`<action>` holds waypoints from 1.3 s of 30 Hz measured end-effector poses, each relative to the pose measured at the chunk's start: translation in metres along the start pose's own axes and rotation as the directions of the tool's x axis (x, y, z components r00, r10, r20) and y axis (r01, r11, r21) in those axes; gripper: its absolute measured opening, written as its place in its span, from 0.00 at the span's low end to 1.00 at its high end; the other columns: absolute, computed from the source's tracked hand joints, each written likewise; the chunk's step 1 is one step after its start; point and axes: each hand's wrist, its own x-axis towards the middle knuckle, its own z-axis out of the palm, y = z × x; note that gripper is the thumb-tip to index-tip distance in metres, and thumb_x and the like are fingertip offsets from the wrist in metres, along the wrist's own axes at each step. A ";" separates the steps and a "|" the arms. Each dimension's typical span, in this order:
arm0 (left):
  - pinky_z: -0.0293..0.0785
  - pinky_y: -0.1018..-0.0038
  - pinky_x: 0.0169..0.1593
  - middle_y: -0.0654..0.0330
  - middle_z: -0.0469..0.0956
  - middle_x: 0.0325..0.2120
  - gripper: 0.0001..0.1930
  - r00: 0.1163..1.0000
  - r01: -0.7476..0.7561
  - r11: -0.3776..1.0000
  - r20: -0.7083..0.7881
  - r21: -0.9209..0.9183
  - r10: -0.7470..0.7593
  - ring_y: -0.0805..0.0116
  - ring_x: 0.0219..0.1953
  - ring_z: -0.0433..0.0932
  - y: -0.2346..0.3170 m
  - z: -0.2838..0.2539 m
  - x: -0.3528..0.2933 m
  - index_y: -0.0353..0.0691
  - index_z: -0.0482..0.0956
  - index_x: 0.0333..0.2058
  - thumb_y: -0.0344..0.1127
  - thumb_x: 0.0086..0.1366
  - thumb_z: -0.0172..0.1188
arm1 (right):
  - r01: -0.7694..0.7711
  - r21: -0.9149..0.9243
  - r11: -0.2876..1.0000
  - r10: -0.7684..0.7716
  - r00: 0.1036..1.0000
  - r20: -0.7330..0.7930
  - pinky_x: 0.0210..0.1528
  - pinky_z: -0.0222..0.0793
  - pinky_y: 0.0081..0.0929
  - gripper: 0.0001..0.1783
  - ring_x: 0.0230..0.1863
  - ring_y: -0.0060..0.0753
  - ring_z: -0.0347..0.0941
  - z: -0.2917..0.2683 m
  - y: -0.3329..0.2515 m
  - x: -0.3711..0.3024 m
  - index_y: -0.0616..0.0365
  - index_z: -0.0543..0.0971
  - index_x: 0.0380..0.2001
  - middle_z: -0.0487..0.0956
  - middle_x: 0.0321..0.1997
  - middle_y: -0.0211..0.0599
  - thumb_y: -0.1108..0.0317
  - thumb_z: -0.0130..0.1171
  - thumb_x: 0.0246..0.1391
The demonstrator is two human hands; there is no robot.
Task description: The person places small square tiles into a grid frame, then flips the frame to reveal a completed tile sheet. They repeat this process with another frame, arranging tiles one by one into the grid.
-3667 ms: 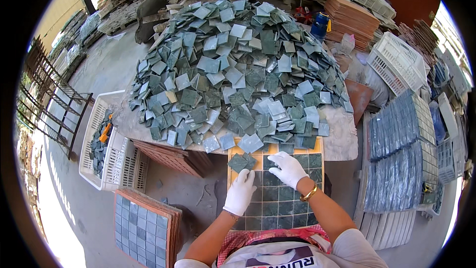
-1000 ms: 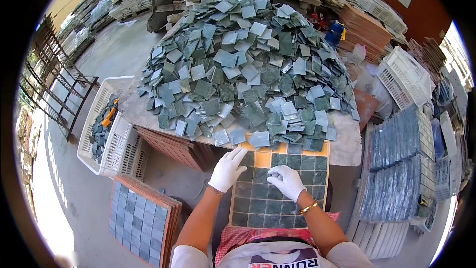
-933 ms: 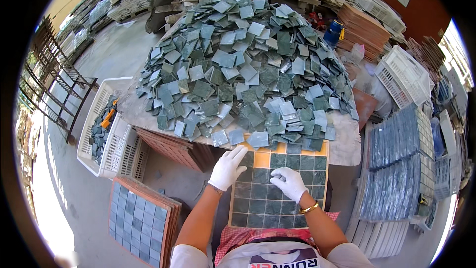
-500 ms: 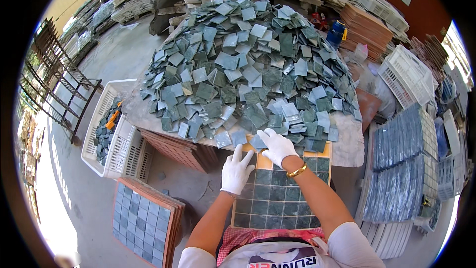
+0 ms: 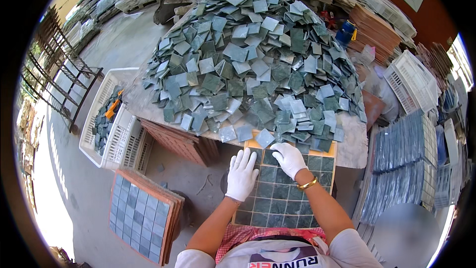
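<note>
A shallow pale-framed board (image 5: 333, 172) lies close to my body, with dark green square tiles (image 5: 271, 192) set in rows on it. My left hand (image 5: 242, 176), in a white glove, is open and flat over the board's left edge, fingers pointing away from me. Gloved too, my right hand (image 5: 290, 161) rests over the upper rows, fingers slightly bent and apart; its palm hides the tiles below. Just beyond its fingertips, a loose grey-green tile (image 5: 265, 138) lies on the board's orange far strip. Orange base also shows right of that hand.
A large heap of loose tiles (image 5: 238, 64) covers the table (image 5: 353, 154) ahead. At left stand a white crate (image 5: 111, 154) with tile pieces and a stack of tiled boards (image 5: 141, 213). Wrapped tile stacks (image 5: 399, 164) and a white basket (image 5: 411, 82) are at right.
My right hand has drawn back toward me and to the right from the board's far edge. My left hand has straightened its fingers. Dark tile now shows where orange base was visible between the hands.
</note>
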 end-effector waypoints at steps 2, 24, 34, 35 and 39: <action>0.53 0.55 0.65 0.48 0.63 0.61 0.30 0.999 0.025 0.999 0.020 0.030 -0.026 0.49 0.64 0.59 0.002 -0.001 -0.002 0.37 0.67 0.58 0.39 0.57 0.61 | -0.044 -0.035 0.998 0.044 0.999 -0.001 0.40 0.71 0.44 0.13 0.40 0.52 0.75 0.003 -0.011 -0.004 0.50 0.75 0.44 0.76 0.38 0.44 0.63 0.57 0.54; 0.49 0.49 0.66 0.53 0.63 0.63 0.39 0.908 -0.340 0.940 0.266 0.022 0.323 0.52 0.64 0.60 0.070 -0.007 -0.004 0.38 0.66 0.61 0.54 0.53 0.62 | -0.189 0.372 0.909 0.310 0.903 -0.298 0.39 0.73 0.29 0.12 0.36 0.39 0.79 -0.014 0.010 -0.087 0.57 0.80 0.43 0.81 0.37 0.43 0.66 0.57 0.57; 0.47 0.51 0.67 0.54 0.65 0.62 0.41 0.877 -0.382 0.924 0.318 0.010 0.359 0.56 0.64 0.62 0.087 0.027 -0.008 0.38 0.65 0.61 0.59 0.55 0.58 | -0.138 0.380 0.915 0.293 0.873 -0.389 0.46 0.72 0.36 0.12 0.43 0.49 0.77 -0.006 0.015 -0.080 0.55 0.79 0.43 0.80 0.41 0.46 0.65 0.54 0.58; 0.46 0.51 0.67 0.54 0.65 0.62 0.41 0.880 -0.371 0.928 0.327 0.019 0.345 0.56 0.64 0.62 0.086 0.024 -0.010 0.38 0.65 0.61 0.59 0.55 0.59 | -0.139 0.378 0.916 0.293 0.874 -0.389 0.46 0.72 0.36 0.12 0.43 0.49 0.77 -0.004 0.012 -0.081 0.55 0.80 0.43 0.80 0.41 0.46 0.64 0.54 0.58; 0.47 0.51 0.67 0.55 0.66 0.61 0.40 0.914 -0.319 0.948 0.270 0.016 0.303 0.56 0.64 0.62 0.092 0.022 0.000 0.38 0.64 0.62 0.55 0.55 0.61 | -0.153 0.370 0.916 0.307 0.863 -0.401 0.44 0.72 0.36 0.12 0.42 0.49 0.77 -0.010 0.013 -0.090 0.56 0.80 0.41 0.80 0.38 0.46 0.64 0.54 0.58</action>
